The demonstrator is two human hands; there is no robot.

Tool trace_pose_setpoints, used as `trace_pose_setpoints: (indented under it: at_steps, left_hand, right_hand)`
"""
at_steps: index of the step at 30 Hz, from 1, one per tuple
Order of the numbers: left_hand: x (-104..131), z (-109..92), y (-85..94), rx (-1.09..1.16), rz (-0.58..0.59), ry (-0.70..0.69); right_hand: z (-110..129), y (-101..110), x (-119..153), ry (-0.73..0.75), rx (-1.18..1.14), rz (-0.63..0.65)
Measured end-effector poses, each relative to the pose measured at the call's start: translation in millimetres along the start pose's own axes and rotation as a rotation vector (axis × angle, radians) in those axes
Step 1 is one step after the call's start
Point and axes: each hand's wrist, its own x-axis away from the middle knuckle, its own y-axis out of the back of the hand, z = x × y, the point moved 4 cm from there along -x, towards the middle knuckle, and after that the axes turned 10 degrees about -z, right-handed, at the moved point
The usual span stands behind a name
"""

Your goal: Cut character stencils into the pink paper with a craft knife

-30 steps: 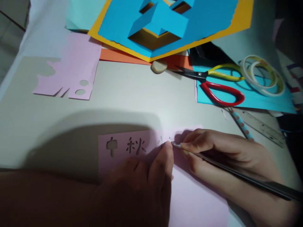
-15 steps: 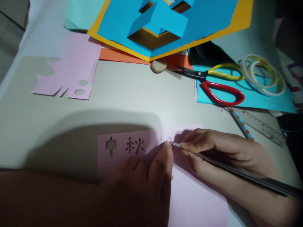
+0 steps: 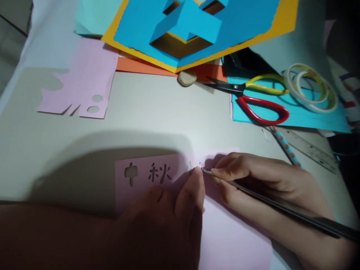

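A pink sheet of paper (image 3: 233, 232) lies on the table, with two Chinese characters cut through it near its top left. Fine marks of another character show right of them, partly hidden by fingers. My left hand (image 3: 171, 213) rests on the sheet in shadow, index finger stretched out and its tip pressing beside these marks; the other fingers are bent and partly hidden. My right hand (image 3: 253, 183) is closed in a pen grip on a slim dark craft knife (image 3: 275, 202). The knife's silver tip meets the paper just right of my left index fingertip.
Beyond the sheet lie scissors (image 3: 263, 109) with red and yellow handles, tape rolls (image 3: 291, 88), a stone (image 3: 187, 78) and a cut pink scrap (image 3: 92, 75). A blue and yellow pop-up card (image 3: 140, 30) stands at the back. A dotted pen (image 3: 285, 144) and clear ruler (image 3: 312, 152) lie right.
The knife tip has shifted slightly left, closer to my left index fingertip. The whole view has drifted a little; my left hand keeps its place on the paper.
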Motion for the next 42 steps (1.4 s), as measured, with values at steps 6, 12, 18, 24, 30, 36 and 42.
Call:
trace_pose_setpoints:
  at_steps: [6, 12, 18, 24, 30, 36, 42]
  left_hand:
    - [-6.2, -2.2, 3.5, -0.005, -0.011, -0.017]
    - [-0.7, -0.2, 2.1, -0.004, 0.0, -0.013]
    - [-1.6, 0.4, 0.8, -0.008, 0.013, -0.022]
    - [-4.7, -0.7, 3.0, -0.017, -0.013, -0.048]
    - [-1.3, 0.5, 1.7, -0.003, 0.024, -0.014]
    - [-0.5, 0.5, 0.9, -0.002, -0.012, -0.012]
    - [-4.0, 0.1, 1.7, 0.001, -0.003, -0.02]
  right_hand:
    - [2.1, 1.2, -0.8, 0.02, -0.005, -0.006]
    - [2.2, 1.2, -3.5, 0.045, -0.053, 0.004]
    - [1.0, 0.5, -4.6, 0.058, -0.057, 0.016]
    - [1.2, 3.9, -1.3, 0.063, -0.037, -0.046]
    - [1.3, 1.0, -0.7, 0.083, -0.055, -0.044]
    - [1.6, 1.6, 0.6, 0.13, -0.032, -0.049]
    - [7.1, 4.4, 3.0, 0.148, -0.019, -0.055]
